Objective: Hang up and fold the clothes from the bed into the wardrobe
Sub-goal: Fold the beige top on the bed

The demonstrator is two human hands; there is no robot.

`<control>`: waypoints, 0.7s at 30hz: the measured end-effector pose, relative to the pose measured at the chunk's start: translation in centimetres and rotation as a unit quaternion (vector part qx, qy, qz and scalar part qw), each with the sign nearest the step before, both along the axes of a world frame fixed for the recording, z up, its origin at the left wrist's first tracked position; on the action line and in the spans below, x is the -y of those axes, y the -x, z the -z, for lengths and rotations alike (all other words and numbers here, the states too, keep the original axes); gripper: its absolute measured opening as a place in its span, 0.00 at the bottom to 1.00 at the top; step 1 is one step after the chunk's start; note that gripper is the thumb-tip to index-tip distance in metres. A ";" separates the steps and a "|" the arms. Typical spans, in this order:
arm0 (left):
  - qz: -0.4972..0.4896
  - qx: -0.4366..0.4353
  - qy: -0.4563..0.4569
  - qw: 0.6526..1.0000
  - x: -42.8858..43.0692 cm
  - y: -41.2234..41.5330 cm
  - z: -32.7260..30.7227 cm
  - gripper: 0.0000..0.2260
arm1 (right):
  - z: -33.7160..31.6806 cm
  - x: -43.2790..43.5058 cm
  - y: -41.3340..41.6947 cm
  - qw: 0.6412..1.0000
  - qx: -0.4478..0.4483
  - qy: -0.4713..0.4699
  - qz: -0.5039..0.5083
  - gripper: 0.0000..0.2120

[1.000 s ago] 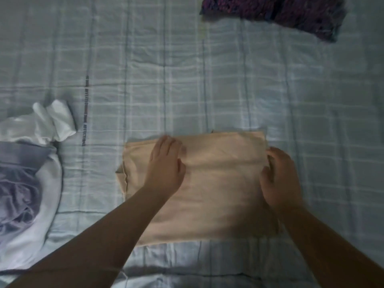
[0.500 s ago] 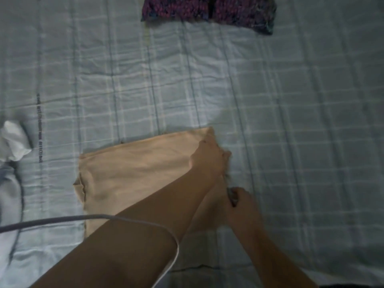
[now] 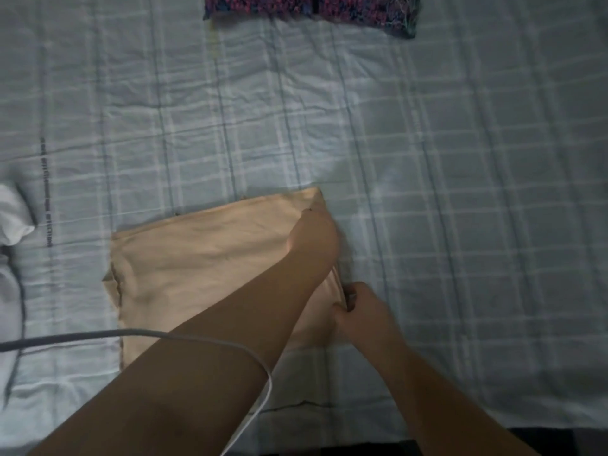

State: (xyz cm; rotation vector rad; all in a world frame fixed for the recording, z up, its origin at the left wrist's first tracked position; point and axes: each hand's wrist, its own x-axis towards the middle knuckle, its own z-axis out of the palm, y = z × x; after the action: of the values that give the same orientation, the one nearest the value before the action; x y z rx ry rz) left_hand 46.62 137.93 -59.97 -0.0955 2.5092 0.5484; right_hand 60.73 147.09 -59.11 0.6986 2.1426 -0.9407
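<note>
A folded beige garment (image 3: 204, 264) lies flat on the checked bed sheet (image 3: 460, 192), near the bed's front edge. My left hand (image 3: 314, 240) has reached across to the garment's far right corner and grips the edge there, fingers hidden underneath. My right hand (image 3: 357, 307) pinches the right edge of the garment a little nearer to me. My left forearm crosses over the cloth and hides its near right part.
A purple and pink knitted garment (image 3: 309, 8) lies at the top edge. White and grey clothes (image 3: 13, 222) are heaped at the left. A white cable (image 3: 138, 334) hangs across my left forearm. The bed's dark front edge (image 3: 559, 442) shows at bottom right.
My left hand left the garment's left half and crossed to its right corner. My right hand slid down the right edge toward me. The view shifted right.
</note>
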 end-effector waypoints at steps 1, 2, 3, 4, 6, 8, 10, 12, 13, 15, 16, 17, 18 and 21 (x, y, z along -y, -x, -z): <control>-0.014 -0.003 -0.023 1.000 0.6 0.2 -0.6 0.16 | -0.5 0.3 0.2 1.000 0.001 0.008 -0.010 0.10; -0.022 -0.012 -0.047 0.999 1.4 0.3 -1.2 0.14 | -1.0 0.7 0.3 1.000 -0.004 0.016 -0.024 0.06; -0.021 -0.024 -0.072 0.997 2.3 0.3 -2.0 0.13 | -1.6 1.1 0.3 0.999 -0.017 0.022 -0.035 0.03; -0.017 -0.042 -0.101 0.994 3.3 0.2 -2.7 0.14 | -2.3 1.6 0.3 0.998 -0.039 0.018 -0.043 0.03; -0.015 -0.075 -0.194 0.978 6.0 -0.2 -4.5 0.22 | -3.8 3.0 0.1 0.995 -0.088 -0.010 -0.051 0.05; -0.003 -0.111 -0.256 0.960 9.7 -0.8 -6.1 0.28 | -5.6 5.1 -0.2 0.992 -0.114 -0.019 -0.059 0.07; 0.017 -0.130 -0.258 0.957 13.8 -1.3 -6.8 0.28 | -7.5 7.8 -0.4 0.989 -0.121 -0.016 -0.084 0.08; 0.011 -0.132 -0.249 0.959 18.2 -1.7 -7.0 0.25 | -9.3 11.1 -0.5 0.983 -0.149 0.003 -0.108 0.09; 0.009 -0.135 -0.243 0.961 20.3 -2.0 -7.0 0.25 | -9.9 12.9 -0.5 0.979 -0.164 0.015 -0.119 0.09; -0.006 -0.140 -0.236 0.962 24.5 -2.5 -7.0 0.24 | -10.8 16.8 -0.5 0.974 -0.174 0.036 -0.142 0.09; -0.015 -0.143 -0.239 0.960 26.5 -2.7 -7.0 0.24 | -11.0 18.9 -0.6 0.972 -0.175 0.044 -0.154 0.09; -0.024 -0.146 -0.244 0.958 28.4 -2.9 -7.1 0.24 | -11.2 21.0 -0.7 0.969 -0.177 0.051 -0.163 0.09; -0.033 -0.146 -0.251 0.956 30.3 -3.1 -7.1 0.23 | -11.3 23.1 -0.8 0.967 -0.182 0.058 -0.170 0.09; -0.061 -0.122 -0.248 0.959 35.4 -3.6 -6.5 0.22 | -10.5 28.9 -1.7 0.963 -0.185 0.062 -0.188 0.11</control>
State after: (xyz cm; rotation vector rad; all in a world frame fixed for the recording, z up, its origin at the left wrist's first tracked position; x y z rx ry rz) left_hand 50.25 102.48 -53.42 0.0098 2.5239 1.2916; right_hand 62.40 118.15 -48.60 0.0422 2.3945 -1.0417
